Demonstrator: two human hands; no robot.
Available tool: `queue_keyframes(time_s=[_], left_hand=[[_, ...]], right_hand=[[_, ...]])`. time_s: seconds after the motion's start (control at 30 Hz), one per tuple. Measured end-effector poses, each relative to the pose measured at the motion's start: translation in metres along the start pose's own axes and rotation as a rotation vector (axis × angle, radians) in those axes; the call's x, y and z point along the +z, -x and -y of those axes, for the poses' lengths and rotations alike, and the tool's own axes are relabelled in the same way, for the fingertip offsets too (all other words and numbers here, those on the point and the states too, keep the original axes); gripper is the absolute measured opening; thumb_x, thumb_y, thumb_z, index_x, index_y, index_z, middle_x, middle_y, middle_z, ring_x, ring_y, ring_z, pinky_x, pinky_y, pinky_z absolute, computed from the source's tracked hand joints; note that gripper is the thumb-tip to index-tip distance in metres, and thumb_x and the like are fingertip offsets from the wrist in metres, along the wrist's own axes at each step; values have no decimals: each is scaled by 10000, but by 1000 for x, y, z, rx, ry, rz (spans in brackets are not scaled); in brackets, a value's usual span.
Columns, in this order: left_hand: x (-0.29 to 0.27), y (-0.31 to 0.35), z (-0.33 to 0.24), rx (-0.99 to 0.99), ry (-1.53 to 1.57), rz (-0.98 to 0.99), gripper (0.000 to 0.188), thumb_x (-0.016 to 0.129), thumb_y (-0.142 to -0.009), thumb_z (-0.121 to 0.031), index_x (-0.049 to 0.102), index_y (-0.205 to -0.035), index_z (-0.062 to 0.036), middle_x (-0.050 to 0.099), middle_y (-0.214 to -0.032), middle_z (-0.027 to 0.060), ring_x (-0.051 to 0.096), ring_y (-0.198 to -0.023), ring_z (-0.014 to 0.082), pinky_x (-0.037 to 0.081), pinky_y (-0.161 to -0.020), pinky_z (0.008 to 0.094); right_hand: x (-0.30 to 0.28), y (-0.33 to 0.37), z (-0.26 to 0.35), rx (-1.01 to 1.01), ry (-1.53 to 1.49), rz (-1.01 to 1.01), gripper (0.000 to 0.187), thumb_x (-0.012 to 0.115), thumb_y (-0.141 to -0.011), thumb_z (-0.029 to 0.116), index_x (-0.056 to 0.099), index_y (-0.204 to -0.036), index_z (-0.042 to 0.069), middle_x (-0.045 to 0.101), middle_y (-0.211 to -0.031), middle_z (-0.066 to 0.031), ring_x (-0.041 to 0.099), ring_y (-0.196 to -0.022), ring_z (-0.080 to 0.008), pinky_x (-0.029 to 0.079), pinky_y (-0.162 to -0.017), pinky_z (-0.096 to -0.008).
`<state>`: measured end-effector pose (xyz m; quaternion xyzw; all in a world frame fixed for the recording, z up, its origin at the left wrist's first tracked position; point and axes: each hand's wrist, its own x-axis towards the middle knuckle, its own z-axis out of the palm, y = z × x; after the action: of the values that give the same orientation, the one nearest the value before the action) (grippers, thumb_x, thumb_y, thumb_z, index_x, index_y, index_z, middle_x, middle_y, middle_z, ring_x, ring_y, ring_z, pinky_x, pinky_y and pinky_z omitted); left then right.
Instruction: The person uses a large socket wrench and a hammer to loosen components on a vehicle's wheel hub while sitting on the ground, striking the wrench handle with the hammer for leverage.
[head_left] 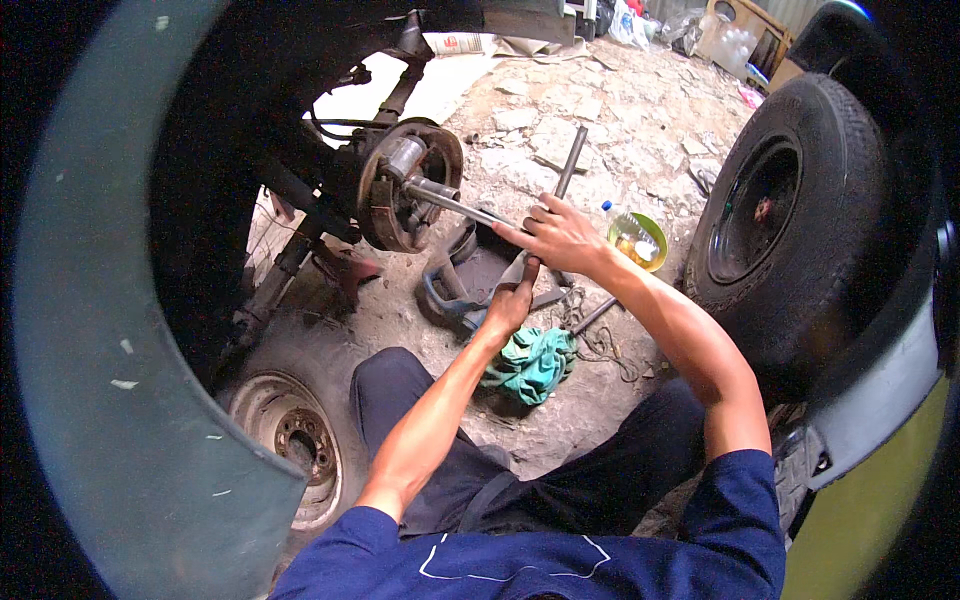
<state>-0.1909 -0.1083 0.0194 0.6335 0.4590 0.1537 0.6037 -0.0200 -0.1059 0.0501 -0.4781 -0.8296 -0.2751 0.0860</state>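
In front of me a brake drum assembly with its inner parts exposed sits at the end of the axle. A socket on a long metal shaft runs from its centre towards my hands. Across the shaft's outer end lies a dark metal bar, its far end sticking out beyond my right hand. My right hand lies over the joint of bar and shaft, fingers curled round it. Just below, my left hand is closed round the bar's near end. My fingers hide the exact joint.
A large tyre stands at right; another wheel lies at lower left. Near my knees are a teal cloth and a dark, blue-edged container. A green bowl holds a bottle. The vehicle's fender curves along the left.
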Motion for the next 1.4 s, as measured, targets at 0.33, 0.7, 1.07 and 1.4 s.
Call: queue_keyframes(time_s=[0.33, 0.7, 1.07, 1.4], left_hand=[[-11, -27, 41, 249, -179, 62, 658, 333, -969, -573, 446, -684, 9, 398, -574, 57, 341, -599, 178, 330, -570, 390], [17, 2, 36, 193, -143, 233, 460, 455, -983, -357, 590, -785, 35, 591, -667, 208, 540, -596, 293, 430, -617, 416], [-22, 11, 26, 118, -151, 222, 499, 423, -996, -434, 589, -765, -25, 413, -538, -46, 382, -492, 58, 324, -463, 250], [-40, 10, 18, 122, -105, 222, 420, 421, -1011, -343, 626, -854, -12, 353, -528, -80, 304, -472, 25, 264, -442, 229]], right_hand=[[32, 8, 9, -65, -18, -265, 525, 581, -747, 144, 541, -1268, 96, 530, -673, 38, 543, -699, -131, 411, -671, -280], [28, 58, 7, -37, -109, -178, 577, 566, -722, 160, 545, -1294, 93, 453, -630, 39, 482, -630, -134, 377, -617, -287], [50, 32, 22, 55, -246, -254, 532, 619, -729, 188, 571, -1252, 106, 490, -637, 25, 492, -628, -149, 389, -620, -314], [61, 11, 24, 107, -281, -342, 498, 679, -733, 190, 605, -1223, 137, 450, -620, 33, 477, -598, -145, 382, -592, -307]])
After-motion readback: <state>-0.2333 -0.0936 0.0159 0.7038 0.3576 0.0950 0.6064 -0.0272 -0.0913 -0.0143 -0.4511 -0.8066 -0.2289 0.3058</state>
